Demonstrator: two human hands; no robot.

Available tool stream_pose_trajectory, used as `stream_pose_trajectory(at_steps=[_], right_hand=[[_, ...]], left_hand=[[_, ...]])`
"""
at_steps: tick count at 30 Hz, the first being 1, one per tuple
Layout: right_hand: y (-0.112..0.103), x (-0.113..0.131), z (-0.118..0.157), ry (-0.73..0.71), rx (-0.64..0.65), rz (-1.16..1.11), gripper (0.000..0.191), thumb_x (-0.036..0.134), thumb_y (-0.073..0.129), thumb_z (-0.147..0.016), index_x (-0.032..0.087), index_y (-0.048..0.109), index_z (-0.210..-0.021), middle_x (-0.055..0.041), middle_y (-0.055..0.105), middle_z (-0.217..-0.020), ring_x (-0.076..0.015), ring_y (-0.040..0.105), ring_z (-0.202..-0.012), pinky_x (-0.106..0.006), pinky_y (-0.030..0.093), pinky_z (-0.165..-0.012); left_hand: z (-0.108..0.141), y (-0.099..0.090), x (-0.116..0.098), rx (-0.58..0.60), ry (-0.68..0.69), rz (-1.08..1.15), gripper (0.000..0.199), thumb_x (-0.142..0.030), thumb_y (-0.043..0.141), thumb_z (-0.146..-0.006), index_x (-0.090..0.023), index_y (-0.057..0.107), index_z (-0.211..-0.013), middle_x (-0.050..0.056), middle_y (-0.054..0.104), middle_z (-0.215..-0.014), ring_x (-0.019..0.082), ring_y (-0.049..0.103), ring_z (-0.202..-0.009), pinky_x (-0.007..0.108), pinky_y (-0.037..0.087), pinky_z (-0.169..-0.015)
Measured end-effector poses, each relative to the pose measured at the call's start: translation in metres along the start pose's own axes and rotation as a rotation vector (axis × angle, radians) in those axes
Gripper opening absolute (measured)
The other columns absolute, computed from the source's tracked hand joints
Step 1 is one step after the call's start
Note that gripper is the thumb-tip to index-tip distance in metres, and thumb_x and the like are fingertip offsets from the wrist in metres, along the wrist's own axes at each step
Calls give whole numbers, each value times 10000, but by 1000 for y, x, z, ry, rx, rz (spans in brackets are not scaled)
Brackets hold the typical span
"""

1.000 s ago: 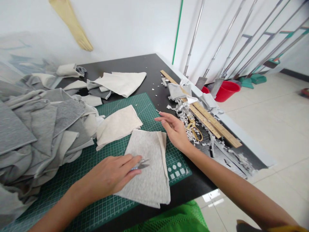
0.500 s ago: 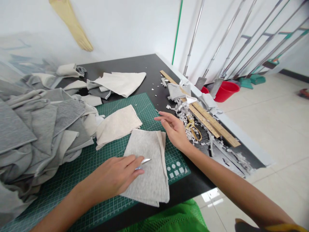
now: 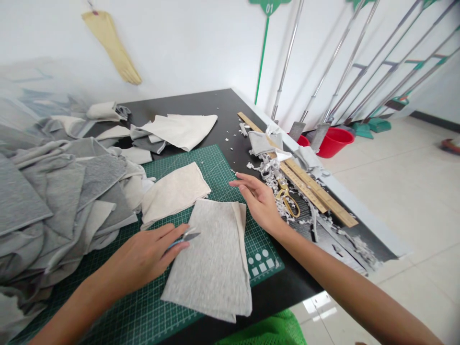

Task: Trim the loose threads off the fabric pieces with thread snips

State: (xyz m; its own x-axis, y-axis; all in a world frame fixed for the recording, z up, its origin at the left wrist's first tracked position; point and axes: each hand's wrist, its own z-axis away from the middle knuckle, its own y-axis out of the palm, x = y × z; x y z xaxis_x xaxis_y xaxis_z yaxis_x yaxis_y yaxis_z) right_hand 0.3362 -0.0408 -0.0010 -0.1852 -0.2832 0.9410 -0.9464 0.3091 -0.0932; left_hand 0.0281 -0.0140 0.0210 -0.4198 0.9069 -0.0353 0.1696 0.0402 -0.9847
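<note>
My left hand (image 3: 143,254) is closed on small thread snips (image 3: 190,236) with a blue handle, their pointed blades directed right. The blades are over the left edge of a folded light grey fabric piece (image 3: 215,258) on the green cutting mat (image 3: 179,316). My right hand (image 3: 259,197) is open above the mat's right side, fingers stretched left and nothing in them. Just beyond the grey piece lies a folded cream fabric piece (image 3: 176,191).
A big heap of grey fabric pieces (image 3: 64,191) covers the left side. Gold-handled scissors (image 3: 287,200), wooden rulers (image 3: 305,187) and fabric scraps (image 3: 268,165) lie along the table's right edge. Red buckets (image 3: 336,143) and long-handled tools stand beyond it.
My left hand has moved left with the snips, from over the middle of the grey piece to its left edge. My right hand has stayed nearly still. The view has tilted up slightly.
</note>
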Motion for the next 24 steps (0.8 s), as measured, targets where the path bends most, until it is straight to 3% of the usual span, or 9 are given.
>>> stream_pose_trajectory(at_steps=[5, 11, 17, 21, 24], right_hand=[[0, -3, 0, 11, 17, 29, 291, 315, 576, -978, 220, 653, -1242, -75, 800, -1121, -214, 732, -1067, -455, 504, -1054], [-1, -6, 0, 17, 107, 99, 282, 362, 578, -995, 228, 691, -1216, -77, 793, -1148, -232, 730, -1101, -474, 515, -1067], [0, -2, 4, -14, 208, 326, 293, 385, 549, -1013, 258, 726, -1209, -81, 758, -1250, -273, 680, -1229, -507, 492, -1120], [1, -1, 6, 11, 378, 446, 322, 383, 530, -1019, 281, 710, -1265, -81, 734, -1296, -285, 678, -1236, -495, 533, -1092], [0, -3, 8, -15, 509, 521, 341, 377, 542, -1013, 306, 694, -1309, -78, 703, -1353, -295, 634, -1305, -534, 474, -1161]], left_hand=[[15, 8, 18, -31, -110, 7, 355, -415, 448, -1086, -199, 609, -1317, 76, 755, -1141, 244, 753, -965, 352, 623, -776], [23, 30, 16, -148, -136, 131, 348, -390, 491, -1075, -215, 612, -1350, 69, 757, -1144, 200, 754, -946, 278, 609, -785], [27, 48, 11, -243, -215, 276, 326, -371, 464, -1078, -228, 636, -1315, 48, 756, -1019, 171, 752, -877, 235, 612, -742], [29, 49, 8, -301, -244, 261, 358, -430, 450, -1076, -260, 639, -1329, 52, 767, -1077, 181, 769, -899, 238, 634, -757], [33, 50, 5, -349, -254, 221, 373, -467, 447, -1074, -271, 652, -1316, 46, 779, -1100, 193, 778, -913, 256, 651, -767]])
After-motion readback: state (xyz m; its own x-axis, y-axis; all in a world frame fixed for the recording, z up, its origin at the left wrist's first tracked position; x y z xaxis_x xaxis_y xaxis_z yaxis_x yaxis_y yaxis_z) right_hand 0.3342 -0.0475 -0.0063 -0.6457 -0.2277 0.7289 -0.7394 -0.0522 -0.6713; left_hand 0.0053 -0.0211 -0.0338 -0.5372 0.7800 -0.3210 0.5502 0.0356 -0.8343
